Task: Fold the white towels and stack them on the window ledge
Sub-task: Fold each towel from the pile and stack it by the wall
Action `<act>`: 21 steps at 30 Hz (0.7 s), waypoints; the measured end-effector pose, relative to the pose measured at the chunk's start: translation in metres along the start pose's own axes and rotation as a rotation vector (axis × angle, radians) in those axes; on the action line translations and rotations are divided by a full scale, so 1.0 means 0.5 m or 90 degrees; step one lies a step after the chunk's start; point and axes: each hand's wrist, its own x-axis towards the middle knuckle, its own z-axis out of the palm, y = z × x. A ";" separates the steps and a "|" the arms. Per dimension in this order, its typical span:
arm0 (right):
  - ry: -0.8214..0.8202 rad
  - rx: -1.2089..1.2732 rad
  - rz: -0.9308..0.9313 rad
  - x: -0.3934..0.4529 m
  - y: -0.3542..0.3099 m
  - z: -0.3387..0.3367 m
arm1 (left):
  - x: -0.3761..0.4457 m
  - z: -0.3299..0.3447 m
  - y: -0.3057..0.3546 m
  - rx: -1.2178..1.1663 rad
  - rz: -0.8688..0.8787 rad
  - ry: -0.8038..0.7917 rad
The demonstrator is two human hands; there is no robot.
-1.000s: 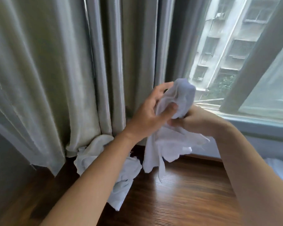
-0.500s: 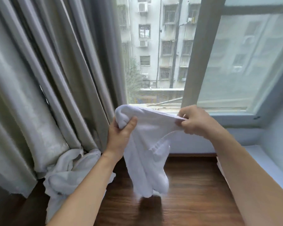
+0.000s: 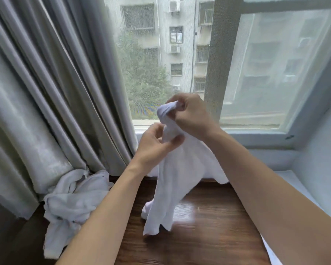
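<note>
- Two hands grip one white towel point(image 3: 182, 175): the right hand point(image 3: 191, 113) pinches a bunched end at the top, and the left hand point(image 3: 157, 144) pinches the cloth just below it.
- To fold well, I would find two corners of one edge, draw the hands apart so the cloth hangs flat, then lay it down.
- The towel hangs from the hands above the wooden ledge point(image 3: 199, 236), its lower end touching the wood.
- A crumpled towel pile point(image 3: 75, 203) lies on the ledge left of it, against the curtain point(image 3: 46, 102).

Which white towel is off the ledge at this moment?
The towel pinched by both hands, hanging mid-frame. The other, a crumpled towel, lies untouched on the wooden ledge by the curtain.
</note>
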 end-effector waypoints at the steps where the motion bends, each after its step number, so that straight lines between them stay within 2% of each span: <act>1: -0.019 -0.014 -0.001 0.004 -0.003 0.003 | 0.007 0.010 0.008 -0.008 0.007 0.016; 5: -0.052 -0.035 -0.015 0.012 -0.004 -0.008 | 0.036 0.009 0.029 0.007 0.075 0.052; 7: -0.053 0.061 0.022 0.003 0.003 -0.023 | 0.046 0.003 0.043 0.007 0.092 0.087; 9: -0.129 0.152 0.110 -0.022 0.026 -0.041 | 0.054 -0.004 0.058 0.001 0.095 0.163; 11: -0.246 0.087 0.189 -0.055 0.057 -0.049 | 0.061 -0.016 0.080 -0.015 0.118 0.186; 13: -0.307 0.020 0.252 -0.092 0.081 -0.033 | 0.072 -0.029 0.099 -0.048 0.146 0.175; 15: -0.276 0.025 0.295 -0.126 0.080 0.007 | 0.082 -0.035 0.113 -0.007 0.153 0.200; 18: -0.167 0.063 0.290 -0.157 0.053 0.088 | 0.094 -0.034 0.126 0.147 0.148 0.227; 21: -0.074 0.021 0.284 -0.151 0.030 0.130 | 0.107 -0.044 0.141 0.308 0.228 0.238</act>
